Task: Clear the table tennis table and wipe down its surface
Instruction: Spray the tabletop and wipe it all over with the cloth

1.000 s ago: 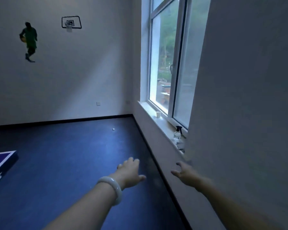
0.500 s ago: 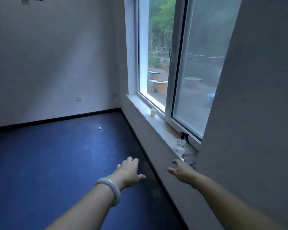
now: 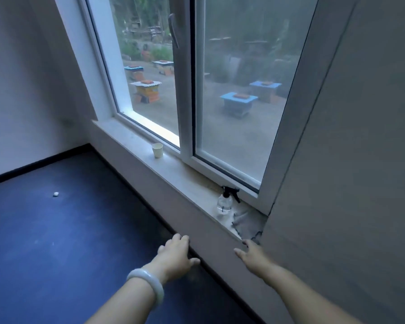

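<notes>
Table tennis table: not in the head view now; its blue corner, at the left edge a second ago, has left the picture as the camera swung toward the window and closed on the sill, so the surface to be wiped lies somewhere off-frame, likely behind and to the left. Judged meaning: the wiping supplies are being fetched and wiping has not begun. Head view, items as follows. Spray bottle [image 3: 225, 202]: clear rounded plastic body, black trigger head, upright on the windowsill [image 3: 173, 170] near its right end, larger in frame than half a second ago. Cloth [image 3: 246, 222]: grey, soft, crumpled into folds, lying just beside the bottle against the wall corner. Paper cup [image 3: 157, 150]: small, pale, tapered, upright farther along the sill, well apart from the bottle. Sill: pale, smooth, matte, hard-edged. Left hand [image 3: 175, 254]: fingers extended and loosely spread, holding nothing, hovering before the wall below the sill; smooth pale bangle [image 3: 147, 285] on the wrist. Right hand [image 3: 251, 252]: fingers extended forward, empty, tips just short of the cloth's near edge. Floor [image 3: 56, 242]: dark blue, matte; one small white ball-like object [image 3: 55, 194] lying on it, too small to identify.
</notes>
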Motion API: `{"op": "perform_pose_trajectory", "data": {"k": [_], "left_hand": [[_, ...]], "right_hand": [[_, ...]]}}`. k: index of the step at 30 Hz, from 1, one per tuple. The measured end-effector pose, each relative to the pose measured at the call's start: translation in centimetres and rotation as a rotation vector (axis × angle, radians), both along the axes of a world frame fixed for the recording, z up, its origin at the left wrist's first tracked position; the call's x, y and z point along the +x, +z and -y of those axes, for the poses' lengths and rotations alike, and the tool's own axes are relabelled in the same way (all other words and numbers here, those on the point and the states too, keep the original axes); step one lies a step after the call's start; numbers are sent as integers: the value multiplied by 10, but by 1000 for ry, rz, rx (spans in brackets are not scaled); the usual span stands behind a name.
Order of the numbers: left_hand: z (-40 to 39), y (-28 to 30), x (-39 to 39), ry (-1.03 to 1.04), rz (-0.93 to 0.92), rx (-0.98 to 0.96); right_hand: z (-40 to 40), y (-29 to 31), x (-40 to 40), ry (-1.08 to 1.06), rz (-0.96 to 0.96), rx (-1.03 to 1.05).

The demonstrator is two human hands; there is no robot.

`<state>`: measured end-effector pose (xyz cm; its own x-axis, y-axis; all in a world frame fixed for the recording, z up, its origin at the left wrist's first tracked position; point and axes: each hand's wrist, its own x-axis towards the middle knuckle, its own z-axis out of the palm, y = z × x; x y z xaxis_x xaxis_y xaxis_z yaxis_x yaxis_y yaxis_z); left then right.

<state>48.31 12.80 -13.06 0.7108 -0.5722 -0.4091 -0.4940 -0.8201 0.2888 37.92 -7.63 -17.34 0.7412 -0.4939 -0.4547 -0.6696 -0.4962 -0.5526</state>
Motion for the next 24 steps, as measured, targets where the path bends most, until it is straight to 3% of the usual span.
{"op": "perform_pose_trajectory", "data": {"k": [7, 15, 20, 24], "left_hand": [[49, -35, 77, 1, -72, 26], [72, -81, 129, 25, -178, 18], [81, -115, 146, -16, -266, 74], [98, -138, 157, -60, -306, 57]], "right_hand": [[65, -53, 81, -212, 8, 37], [117, -105, 134, -172, -248, -157], [129, -131, 147, -221, -321, -158], [124, -149, 149, -209, -364, -306]]}}
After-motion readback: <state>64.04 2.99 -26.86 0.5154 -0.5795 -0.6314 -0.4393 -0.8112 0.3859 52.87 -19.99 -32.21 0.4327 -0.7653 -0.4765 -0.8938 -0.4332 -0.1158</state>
